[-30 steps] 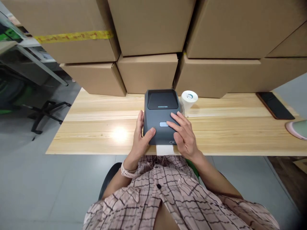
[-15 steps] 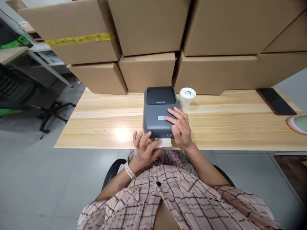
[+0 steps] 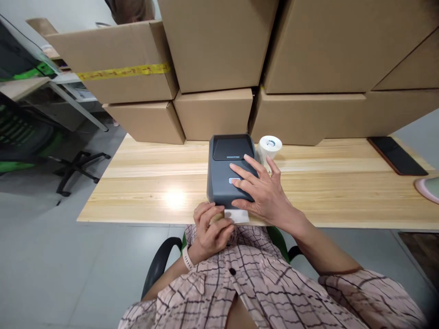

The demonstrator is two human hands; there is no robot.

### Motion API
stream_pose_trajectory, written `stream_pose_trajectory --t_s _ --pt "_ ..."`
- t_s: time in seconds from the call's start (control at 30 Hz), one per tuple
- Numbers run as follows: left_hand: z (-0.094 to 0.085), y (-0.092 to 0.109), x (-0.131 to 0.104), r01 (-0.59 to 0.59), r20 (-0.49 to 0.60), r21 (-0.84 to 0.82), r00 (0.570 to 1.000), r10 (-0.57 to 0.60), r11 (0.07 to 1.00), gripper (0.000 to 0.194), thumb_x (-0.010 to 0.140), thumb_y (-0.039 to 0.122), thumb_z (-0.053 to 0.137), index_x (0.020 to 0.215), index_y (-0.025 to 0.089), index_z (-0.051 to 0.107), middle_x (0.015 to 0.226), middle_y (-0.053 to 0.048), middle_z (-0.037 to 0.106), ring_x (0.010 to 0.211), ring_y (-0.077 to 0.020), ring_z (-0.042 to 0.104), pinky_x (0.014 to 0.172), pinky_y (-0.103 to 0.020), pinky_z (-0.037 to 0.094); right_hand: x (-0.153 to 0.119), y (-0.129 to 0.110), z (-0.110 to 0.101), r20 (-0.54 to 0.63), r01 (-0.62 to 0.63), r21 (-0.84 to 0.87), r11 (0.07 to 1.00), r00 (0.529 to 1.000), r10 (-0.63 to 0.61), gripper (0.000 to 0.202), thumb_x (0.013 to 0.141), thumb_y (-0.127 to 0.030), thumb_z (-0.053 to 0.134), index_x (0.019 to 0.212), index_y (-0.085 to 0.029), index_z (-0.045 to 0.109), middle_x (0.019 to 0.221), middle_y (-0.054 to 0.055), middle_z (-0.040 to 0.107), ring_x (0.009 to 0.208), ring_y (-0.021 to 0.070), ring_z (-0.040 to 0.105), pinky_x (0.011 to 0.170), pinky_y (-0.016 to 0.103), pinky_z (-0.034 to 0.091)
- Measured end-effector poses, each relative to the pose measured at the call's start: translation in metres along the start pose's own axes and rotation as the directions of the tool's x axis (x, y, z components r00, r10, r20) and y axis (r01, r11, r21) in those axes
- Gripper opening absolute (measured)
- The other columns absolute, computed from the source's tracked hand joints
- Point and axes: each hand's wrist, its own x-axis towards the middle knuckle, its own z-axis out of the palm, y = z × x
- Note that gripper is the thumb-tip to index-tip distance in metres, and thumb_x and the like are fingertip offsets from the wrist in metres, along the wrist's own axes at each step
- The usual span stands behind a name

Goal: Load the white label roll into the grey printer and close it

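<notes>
A dark grey label printer stands near the front edge of the wooden table, with a white paper strip out of its front slot. My right hand lies over the printer's top with fingers spread, one fingertip on the light button. At the printer's front left corner is my left hand, its fingers curled in beside the strip; whatever may be between them is hidden. Behind my right hand, a white paper roll stands upright beside the printer.
Stacked cardboard boxes line the back of the wooden table. At the right lie a phone and a pink-rimmed object. An office chair is on the left, and part of a person's head shows behind the boxes.
My right hand has spread its fingers over the printer. The fingers of my left hand have curled, and their tips have shifted off the strip's left part. The view has tilted up slightly.
</notes>
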Motion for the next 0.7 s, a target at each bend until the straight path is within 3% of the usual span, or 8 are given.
stream_pose_trajectory --t_s 0.1,0.2,0.27,0.33,0.4,0.53,0.7 --pt "-0.003 -0.013 0.01 0.133 -0.134 -0.076 0.981 -0.142 0.988 0.023 0.101 0.032 0.047 0.113 0.025 0.065 0.117 -0.01 0.068 0.113 -0.0264 0.064 0.095 -0.047 0.055 -0.003 0.001 0.002 -0.012 0.003 0.037 0.999 1.0 -0.003 0.05 0.102 -0.068 0.045 0.12 -0.026 0.065 0.152 0.009 0.062 0.153 0.0361 0.04 0.126 0.067 0.017" --pt "-0.005 -0.037 0.036 0.287 -0.355 -0.173 0.874 -0.332 0.942 0.021 0.101 0.028 0.049 0.113 0.023 0.066 0.111 -0.008 0.07 0.109 -0.0239 0.067 0.093 -0.044 0.056 -0.009 0.0 0.001 -0.115 -0.01 0.097 0.995 0.993 0.021 0.056 0.103 -0.069 0.037 0.133 -0.027 0.058 0.165 0.013 0.046 0.155 0.0351 0.038 0.124 0.065 0.026" --pt "-0.004 -0.058 0.059 0.384 -0.38 -0.298 0.792 -0.478 0.874 0.017 0.1 0.029 0.055 0.107 0.022 0.068 0.105 -0.006 0.071 0.102 -0.0214 0.068 0.09 -0.04 0.057 -0.006 0.002 -0.003 -0.179 0.031 0.129 0.991 0.984 -0.008 0.059 0.103 -0.069 0.035 0.146 -0.031 0.048 0.171 0.011 0.035 0.156 0.0348 0.036 0.123 0.064 0.032" --pt "0.001 -0.08 0.084 0.496 -0.24 -0.441 0.738 -0.631 0.748 0.014 0.096 0.032 0.06 0.102 0.021 0.067 0.098 -0.005 0.071 0.095 -0.0186 0.07 0.09 -0.037 0.057 0.007 0.008 -0.011 -0.255 0.106 0.117 0.988 0.964 -0.073 0.06 0.103 -0.069 0.036 0.154 -0.036 0.04 0.173 0.007 0.031 0.155 0.0343 0.038 0.122 0.062 0.036" --pt "0.011 -0.099 0.103 0.604 0.009 -0.504 0.719 -0.695 0.618 0.017 0.09 0.032 0.067 0.102 0.02 0.068 0.101 -0.006 0.072 0.097 -0.0186 0.07 0.095 -0.038 0.056 0.031 0.018 -0.02 -0.327 0.155 0.073 0.985 0.937 -0.123 0.059 0.103 -0.069 0.036 0.155 -0.04 0.039 0.172 0.004 0.034 0.153 0.0341 0.042 0.121 0.062 0.038" --pt "0.037 -0.117 0.118 0.737 0.383 -0.483 0.663 -0.643 0.473 0.048 0.077 0.032 0.075 0.123 0.021 0.066 0.134 -0.012 0.067 0.127 -0.0268 0.061 0.104 -0.042 0.052 0.096 0.049 -0.035 -0.399 0.094 0.095 0.991 0.915 -0.049 0.066 0.101 -0.076 0.028 0.149 -0.035 0.047 0.161 0.007 0.05 0.145 0.0349 0.052 0.116 0.063 0.042" --pt "0.05 -0.111 0.106 0.805 0.586 -0.431 0.594 -0.551 0.408 0.087 0.074 0.042 0.083 0.151 0.025 0.048 0.157 -0.015 0.051 0.14 -0.0316 0.051 0.102 -0.04 0.053 0.17 0.094 -0.038 -0.415 -0.001 0.313 0.95 0.899 0.138 0.061 0.107 -0.068 0.021 0.142 -0.028 0.05 0.127 0.007 0.072 0.113 0.0249 0.073 0.101 0.049 0.056"
